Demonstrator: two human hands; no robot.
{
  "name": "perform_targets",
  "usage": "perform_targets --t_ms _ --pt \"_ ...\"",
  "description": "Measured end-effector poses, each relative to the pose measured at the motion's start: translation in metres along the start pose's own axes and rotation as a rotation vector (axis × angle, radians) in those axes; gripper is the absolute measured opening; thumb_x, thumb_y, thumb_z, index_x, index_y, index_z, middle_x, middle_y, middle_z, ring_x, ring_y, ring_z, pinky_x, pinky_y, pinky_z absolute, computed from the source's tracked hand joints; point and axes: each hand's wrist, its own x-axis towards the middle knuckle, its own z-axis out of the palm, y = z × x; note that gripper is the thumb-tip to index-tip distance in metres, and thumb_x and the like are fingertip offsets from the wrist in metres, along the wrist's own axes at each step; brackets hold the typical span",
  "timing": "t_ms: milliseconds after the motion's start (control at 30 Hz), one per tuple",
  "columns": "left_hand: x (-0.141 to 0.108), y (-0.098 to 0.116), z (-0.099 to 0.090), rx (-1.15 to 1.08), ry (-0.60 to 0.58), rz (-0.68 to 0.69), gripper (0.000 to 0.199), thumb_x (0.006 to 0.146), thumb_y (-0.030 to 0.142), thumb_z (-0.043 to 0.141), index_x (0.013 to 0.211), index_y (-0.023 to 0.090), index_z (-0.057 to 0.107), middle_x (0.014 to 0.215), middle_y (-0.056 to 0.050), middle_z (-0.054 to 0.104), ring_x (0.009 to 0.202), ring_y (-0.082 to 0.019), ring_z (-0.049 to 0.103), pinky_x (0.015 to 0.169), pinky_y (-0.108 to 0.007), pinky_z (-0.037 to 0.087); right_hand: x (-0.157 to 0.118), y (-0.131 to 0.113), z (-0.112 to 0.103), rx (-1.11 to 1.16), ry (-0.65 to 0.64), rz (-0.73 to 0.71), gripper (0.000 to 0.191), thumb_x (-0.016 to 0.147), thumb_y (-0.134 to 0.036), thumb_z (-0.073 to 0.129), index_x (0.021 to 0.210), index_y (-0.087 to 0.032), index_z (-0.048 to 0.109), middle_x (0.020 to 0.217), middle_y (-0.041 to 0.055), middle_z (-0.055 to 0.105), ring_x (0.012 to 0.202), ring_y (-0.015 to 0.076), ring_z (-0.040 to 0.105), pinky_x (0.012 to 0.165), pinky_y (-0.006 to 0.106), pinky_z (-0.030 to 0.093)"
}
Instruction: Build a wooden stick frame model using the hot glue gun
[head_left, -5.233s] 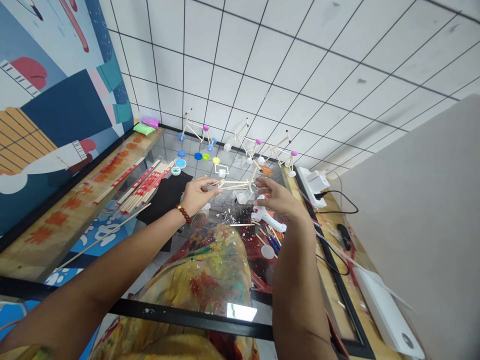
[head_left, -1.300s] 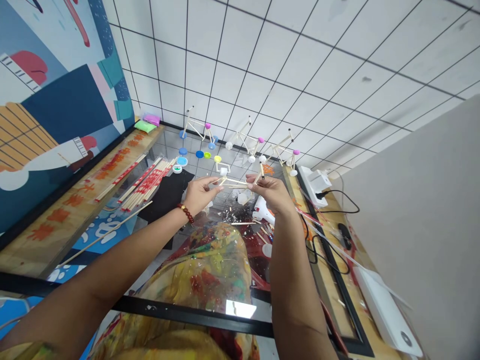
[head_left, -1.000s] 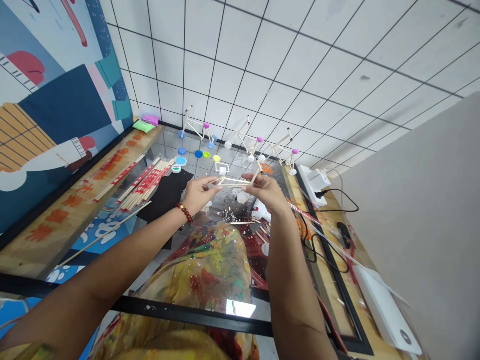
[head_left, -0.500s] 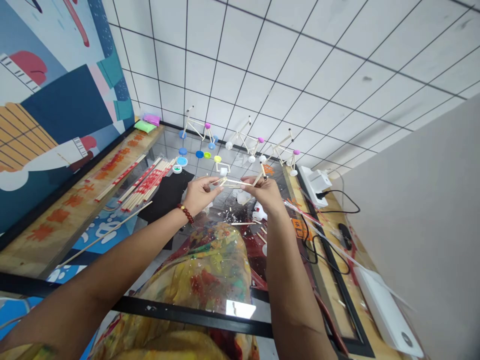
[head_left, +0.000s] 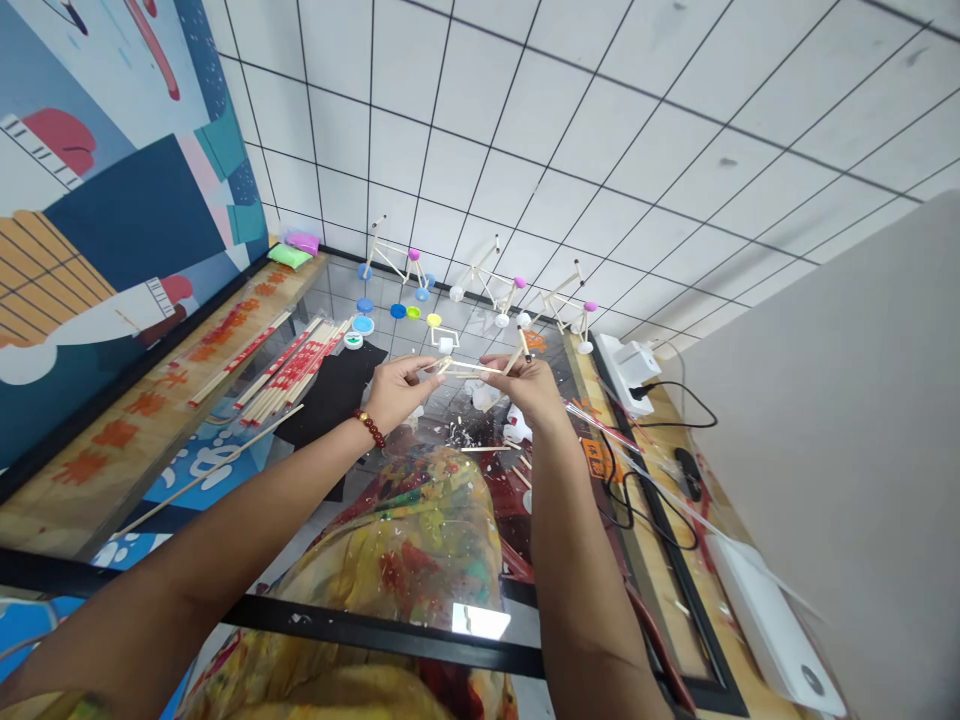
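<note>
A small frame of pale wooden sticks is held up between my hands above the glass table. My left hand, with a red bead bracelet at the wrist, pinches its left end. My right hand grips the other end, where a dark-tipped stick slants upward. Fingers partly hide the joints. Just beyond stands a white roll-like piece in a bent stick frame. Below my right hand lie a white and red bottle and cut stick pieces.
Three stick models with round feet stand along the tiled wall. Coloured lids lie before them. Packed chopsticks and black sheets are at left. A power strip, black cables and a white device line the right.
Both hands keep their hold on the stick frame and have hardly moved. The whole view has shifted very slightly.
</note>
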Motion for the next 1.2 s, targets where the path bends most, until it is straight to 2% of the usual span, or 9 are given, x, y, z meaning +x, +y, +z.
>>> perform_targets --t_ms 200,300,367,567,733,933,1200 --pt "0.001 -0.003 0.0 -0.065 0.004 -0.035 0.03 0.073 0.035 0.077 0.094 0.015 0.081 0.076 -0.001 0.068 0.052 -0.006 0.04 0.052 -0.023 0.038 0.001 0.002 0.0 -0.013 -0.026 -0.018 0.026 0.054 -0.039 0.085 0.067 -0.019 0.073 0.103 0.0093 0.077 0.103 0.0307 0.069 0.094 0.045 0.05" --pt "0.001 -0.003 0.0 -0.061 0.005 -0.017 0.03 0.074 0.035 0.076 0.096 0.015 0.082 0.077 -0.002 0.069 0.053 -0.007 0.041 0.051 -0.023 0.037 0.002 0.002 0.0 -0.027 -0.045 -0.054 0.029 0.054 -0.038 0.085 0.073 -0.019 0.075 0.11 0.0099 0.076 0.109 0.0313 0.067 0.098 0.045 0.048" --pt "0.001 -0.003 0.0 -0.055 0.007 -0.007 0.03 0.074 0.035 0.076 0.096 0.015 0.082 0.08 -0.003 0.071 0.053 -0.007 0.041 0.051 -0.023 0.037 0.001 0.002 -0.002 -0.038 -0.058 -0.055 0.035 0.053 -0.038 0.086 0.081 -0.02 0.076 0.115 0.0098 0.075 0.111 0.0314 0.066 0.099 0.046 0.048" --pt "0.002 -0.004 0.0 -0.045 0.01 -0.002 0.029 0.074 0.036 0.076 0.093 0.016 0.082 0.078 -0.003 0.07 0.052 -0.007 0.04 0.049 -0.022 0.036 -0.003 -0.004 -0.01 -0.037 -0.114 -0.002 0.062 0.049 -0.041 0.092 0.104 -0.019 0.075 0.107 0.0081 0.074 0.103 0.0286 0.066 0.098 0.048 0.049" --pt "0.002 -0.004 0.0 -0.032 0.014 0.002 0.029 0.073 0.037 0.076 0.093 0.016 0.082 0.079 -0.004 0.071 0.052 -0.007 0.038 0.048 -0.022 0.036 -0.007 -0.008 -0.014 0.017 -0.112 -0.023 0.06 0.05 -0.044 0.093 0.103 -0.02 0.075 0.115 0.0094 0.073 0.111 0.029 0.065 0.101 0.048 0.049" --pt "0.002 -0.001 -0.001 -0.029 0.017 -0.008 0.027 0.072 0.035 0.076 0.091 0.016 0.082 0.071 -0.001 0.068 0.051 -0.007 0.036 0.049 -0.022 0.036 -0.007 -0.008 -0.014 0.049 -0.108 -0.007 0.055 0.052 -0.05 0.092 0.097 -0.022 0.076 0.11 0.0082 0.076 0.108 0.0291 0.067 0.104 0.051 0.048" --pt "0.002 -0.001 0.0 -0.034 0.024 -0.033 0.029 0.07 0.035 0.077 0.091 0.016 0.082 0.069 0.0 0.066 0.05 -0.006 0.035 0.05 -0.023 0.036 -0.007 -0.005 -0.016 0.105 -0.105 -0.041 0.059 0.055 -0.052 0.092 0.103 -0.024 0.073 0.124 0.0091 0.073 0.122 0.0309 0.064 0.109 0.052 0.048"
